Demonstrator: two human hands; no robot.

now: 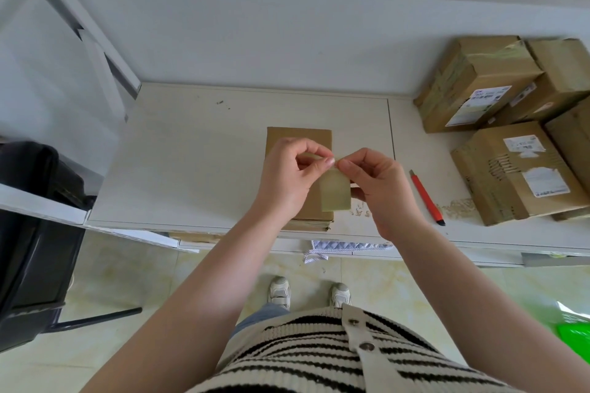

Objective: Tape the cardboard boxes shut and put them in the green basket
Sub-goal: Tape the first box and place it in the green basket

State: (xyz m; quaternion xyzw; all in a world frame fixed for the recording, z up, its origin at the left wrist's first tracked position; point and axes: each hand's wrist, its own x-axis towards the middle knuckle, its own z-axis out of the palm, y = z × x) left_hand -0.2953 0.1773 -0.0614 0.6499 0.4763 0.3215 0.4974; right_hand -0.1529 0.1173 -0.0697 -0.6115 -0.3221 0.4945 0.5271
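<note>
Cardboard, flattened and stacked, lies at the near edge of a white table. Above it, left hand and right hand pinch a yellowish tape strip. Taped boxes (labels unreadable) crowd the right end, beside a red cutter. Green basket sits on the tiled floor.

This looks like a small parcel-packing room or stockroom. A plain white worktable stands against a bare white wall, with taped cardboard boxes bearing shipping labels piled at its right end. A red utility knife lies beside them, a stack of flat cardboard waits mid-table, and the floor is pale tile.
</note>
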